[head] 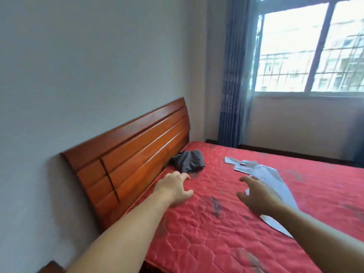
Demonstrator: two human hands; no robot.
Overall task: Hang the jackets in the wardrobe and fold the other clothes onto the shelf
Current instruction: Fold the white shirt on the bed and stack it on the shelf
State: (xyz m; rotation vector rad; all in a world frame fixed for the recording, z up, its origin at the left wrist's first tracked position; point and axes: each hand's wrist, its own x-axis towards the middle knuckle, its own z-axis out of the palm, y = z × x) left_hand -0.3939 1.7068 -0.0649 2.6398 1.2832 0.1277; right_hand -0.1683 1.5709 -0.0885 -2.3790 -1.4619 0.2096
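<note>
two bare arms reach in from the bottom of the frame over a red quilted mattress (226, 233) that fills the lower right. the left hand (174, 189) sits at lower centre, just short of a crumpled dark grey garment (190, 161); its fingers are spread and loosely bent, holding nothing, with the fingertips close to the cloth but apart from it. the right hand (258, 196) is right of centre, fingers also spread and slightly curled, gripping nothing. it lies in front of a pale blue shirt (266, 174), so whether the palm touches the cloth cannot be told.

the grey garment lies bunched at centre frame, up against the foot of the wooden headboard (134, 152), which runs diagonally from centre left up toward the middle. the pale shirt is spread flat on the mattress to its right, its collar toward the centre and its body stretching down to the lower right, well apart from the grey piece.

a dark blue curtain (234, 75) hangs in the upper middle beside a barred window (315, 50) at upper right. the plain wall (78, 66) fills the left. dark smudges mark the mattress.
</note>
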